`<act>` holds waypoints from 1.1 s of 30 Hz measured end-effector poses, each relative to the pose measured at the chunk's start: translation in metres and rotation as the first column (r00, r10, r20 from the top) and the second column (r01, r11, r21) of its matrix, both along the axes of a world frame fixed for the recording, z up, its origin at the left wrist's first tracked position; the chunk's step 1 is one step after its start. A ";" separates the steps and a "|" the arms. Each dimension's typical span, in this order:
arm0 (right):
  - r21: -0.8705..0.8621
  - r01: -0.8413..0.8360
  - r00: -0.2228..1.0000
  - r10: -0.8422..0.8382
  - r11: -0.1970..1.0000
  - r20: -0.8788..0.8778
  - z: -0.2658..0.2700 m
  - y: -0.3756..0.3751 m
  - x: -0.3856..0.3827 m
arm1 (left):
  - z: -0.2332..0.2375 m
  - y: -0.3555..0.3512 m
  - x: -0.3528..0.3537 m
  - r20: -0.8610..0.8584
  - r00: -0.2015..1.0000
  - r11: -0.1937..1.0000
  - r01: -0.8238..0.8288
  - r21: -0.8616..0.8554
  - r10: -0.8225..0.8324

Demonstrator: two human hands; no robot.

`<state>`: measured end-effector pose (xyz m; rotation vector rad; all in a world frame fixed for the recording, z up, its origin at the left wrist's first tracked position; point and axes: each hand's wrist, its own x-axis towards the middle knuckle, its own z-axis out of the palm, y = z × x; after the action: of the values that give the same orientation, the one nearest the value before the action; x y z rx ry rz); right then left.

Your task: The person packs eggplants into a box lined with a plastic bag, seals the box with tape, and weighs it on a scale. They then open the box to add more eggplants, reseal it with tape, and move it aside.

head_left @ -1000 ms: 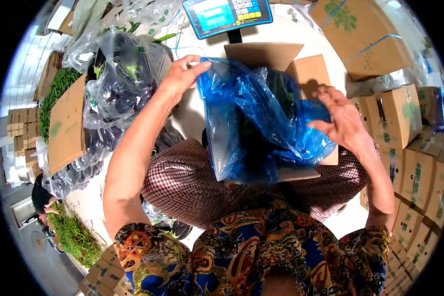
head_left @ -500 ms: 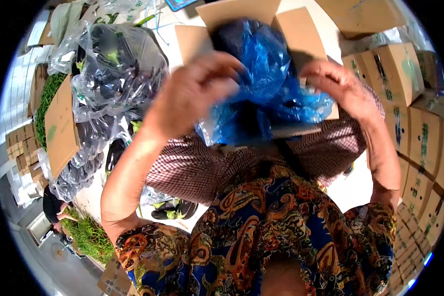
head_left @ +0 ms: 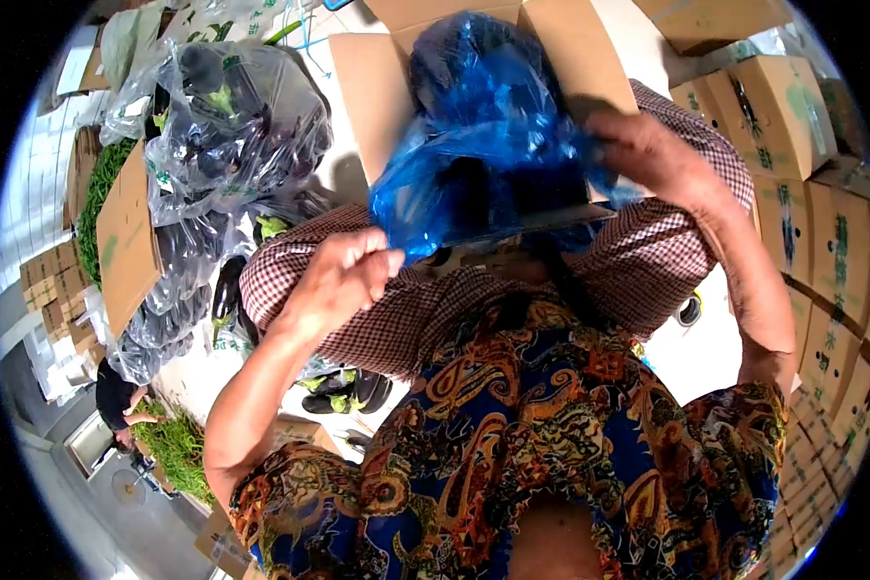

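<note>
Blue plastic bag (head_left: 483, 145) bunched in tight grip of right hand (head_left: 648, 145) at 1 o'clock, hiding inside of carton (head_left: 372, 97). Grip of left hand (head_left: 343, 280) fisted at bag's corner, hold unclear; clear eggplant bags (head_left: 232, 126) at 10 o'clock.

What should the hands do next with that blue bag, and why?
Probably tuck the loose top of the blue bag into the cardboard box: the left hand grips its near edge, the right hand its side, and plastic bulges over the open flaps.
</note>
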<state>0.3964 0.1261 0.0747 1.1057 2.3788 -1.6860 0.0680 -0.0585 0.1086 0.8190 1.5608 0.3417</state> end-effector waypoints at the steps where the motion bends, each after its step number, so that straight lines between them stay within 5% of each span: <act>1: -0.110 0.084 0.991 -0.095 0.990 -0.097 0.001 0.005 0.001 | 0.014 0.000 0.005 0.011 0.998 0.995 0.069 0.066 -0.070; 4: -0.534 0.279 0.884 -0.430 0.798 -0.181 -0.017 0.007 -0.003 | 0.029 0.020 0.013 0.224 0.970 0.957 -0.146 0.251 0.089; 5: -0.561 0.317 0.843 -0.498 0.765 -0.204 -0.019 0.000 -0.011 | 0.020 0.034 0.012 0.414 0.903 0.919 -0.257 0.299 0.118; 6: -0.589 0.352 0.796 -0.563 0.728 -0.220 -0.020 -0.005 -0.015 | 0.014 0.048 0.015 0.404 0.900 0.891 -0.312 0.330 0.165; 7: -0.426 0.334 0.869 -0.450 0.841 -0.207 -0.016 -0.004 -0.014 | 0.009 0.058 0.019 0.401 0.891 0.855 -0.368 0.364 0.212; 9: -0.080 0.230 0.966 -0.237 0.970 -0.106 -0.003 -0.003 -0.009 | -0.005 0.058 0.020 0.057 0.996 0.818 -0.090 0.568 0.070; 11: -0.027 0.027 0.998 -0.029 0.999 -0.052 -0.005 0.000 0.004 | -0.002 0.055 0.025 -0.326 0.943 0.819 0.237 0.522 -0.065; 13: 0.013 -0.235 0.972 0.235 0.972 -0.002 -0.036 0.006 0.010 | -0.025 0.041 0.027 -0.385 0.899 0.824 0.373 0.427 -0.207; 14: 0.206 -0.290 0.957 0.279 0.935 0.082 -0.040 -0.004 0.008 | -0.034 0.044 0.026 -0.320 0.890 0.864 0.417 0.282 -0.325; 15: 0.160 -0.275 0.958 0.284 0.948 -0.037 -0.045 -0.010 -0.002 | -0.043 0.047 0.027 -0.234 0.873 0.875 0.465 0.134 -0.429; 17: 0.066 -0.254 0.927 0.262 0.965 -0.269 -0.049 -0.021 -0.035 | -0.060 0.048 0.031 -0.279 0.899 0.880 0.407 0.245 -0.338; 19: -0.051 -0.167 0.978 0.158 0.985 -0.139 -0.008 -0.016 -0.064 | -0.048 0.056 0.037 -0.388 0.854 0.777 0.494 0.391 -0.348; 21: -0.098 -0.110 0.989 0.100 0.989 -0.110 0.003 -0.012 -0.071 | -0.021 0.068 0.039 -0.463 0.853 0.806 0.442 0.394 -0.241; 23: -0.078 -0.097 0.979 0.082 0.992 -0.185 -0.013 0.002 -0.066 | -0.028 0.074 0.029 -0.136 0.990 0.935 0.083 0.345 -0.038; 24: 0.213 -0.231 0.949 0.268 0.949 -0.164 -0.050 0.015 -0.052 | -0.035 0.071 0.024 0.091 0.994 0.945 -0.083 0.315 0.057; 27: 0.004 -0.261 0.964 0.261 0.965 0.057 -0.028 -0.007 -0.048 | -0.048 0.070 0.038 0.355 0.910 0.954 -0.272 0.127 0.212; 28: 0.167 -0.121 0.983 0.141 0.978 -0.113 -0.039 -0.022 -0.051 | -0.045 0.075 0.053 0.281 0.938 0.960 -0.249 0.130 0.205; 29: 0.174 -0.157 0.964 0.189 0.972 -0.188 -0.052 -0.025 -0.057 | -0.046 0.079 0.061 0.196 0.979 0.971 -0.090 0.220 0.046; 31: 0.204 -0.221 0.901 0.280 0.954 -0.331 -0.079 -0.026 -0.070 | -0.037 0.093 0.076 -0.233 0.906 0.723 0.423 0.546 -0.355; 32: 0.007 -0.101 0.895 0.094 0.995 -0.437 -0.092 -0.033 -0.077 | -0.017 0.098 0.086 -0.395 0.840 0.654 0.538 0.532 -0.371; 33: 0.086 -0.044 0.877 0.080 0.995 -0.474 -0.104 -0.037 -0.077 | -0.010 0.107 0.090 -0.416 0.857 0.554 0.514 0.655 -0.304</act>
<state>0.3195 0.0893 -0.0289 0.6590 2.7331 -2.0624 0.1579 0.0488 0.0986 1.9342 1.3718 0.5617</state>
